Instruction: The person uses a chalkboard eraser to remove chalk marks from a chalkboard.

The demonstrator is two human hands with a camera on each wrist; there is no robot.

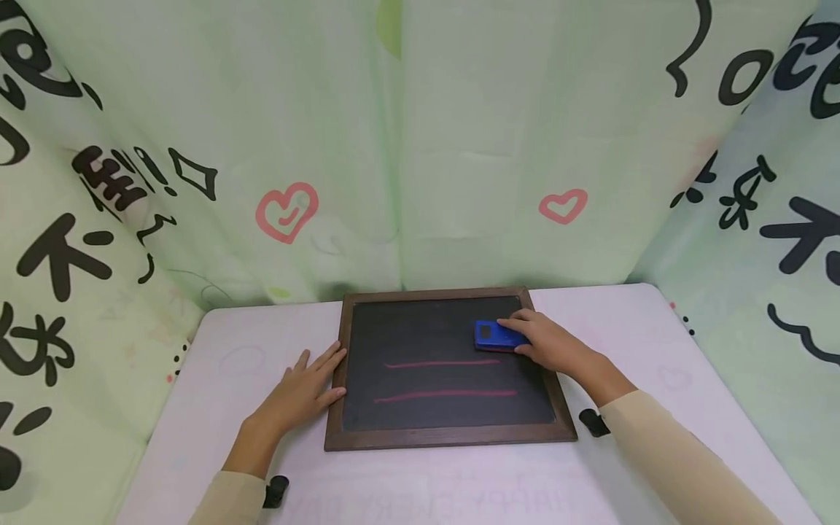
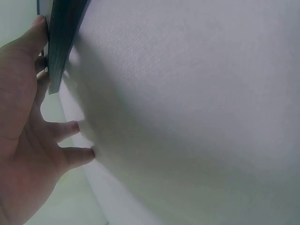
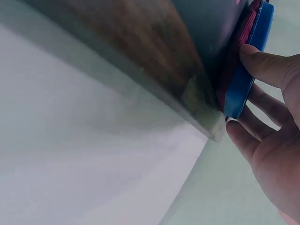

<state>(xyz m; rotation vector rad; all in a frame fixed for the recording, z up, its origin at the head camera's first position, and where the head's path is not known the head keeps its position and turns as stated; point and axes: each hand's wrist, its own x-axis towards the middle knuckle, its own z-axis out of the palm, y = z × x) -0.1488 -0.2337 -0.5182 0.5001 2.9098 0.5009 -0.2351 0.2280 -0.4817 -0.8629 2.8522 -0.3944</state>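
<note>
A small chalkboard [image 1: 433, 328] in a brown wooden frame lies on the table, with two pink lines drawn across its dark face. My right hand [image 1: 547, 339] grips a blue chalkboard eraser [image 1: 495, 335] near the board's upper right. In the right wrist view the eraser [image 3: 246, 65] shows a dark pink pad facing the board, thumb on one side and fingers on the other. My left hand [image 1: 298, 390] touches the frame's left edge with its fingers spread. The left wrist view shows its thumb and some fingertips against the frame [image 2: 63, 44], other fingertips on the tabletop.
The white table [image 1: 426, 488] extends around the board. Pale green curtains [image 1: 459, 146] with hearts and black lettering hang behind and at both sides. A black wrist device [image 1: 275, 492] sits under the left sleeve, another [image 1: 593, 423] by the right.
</note>
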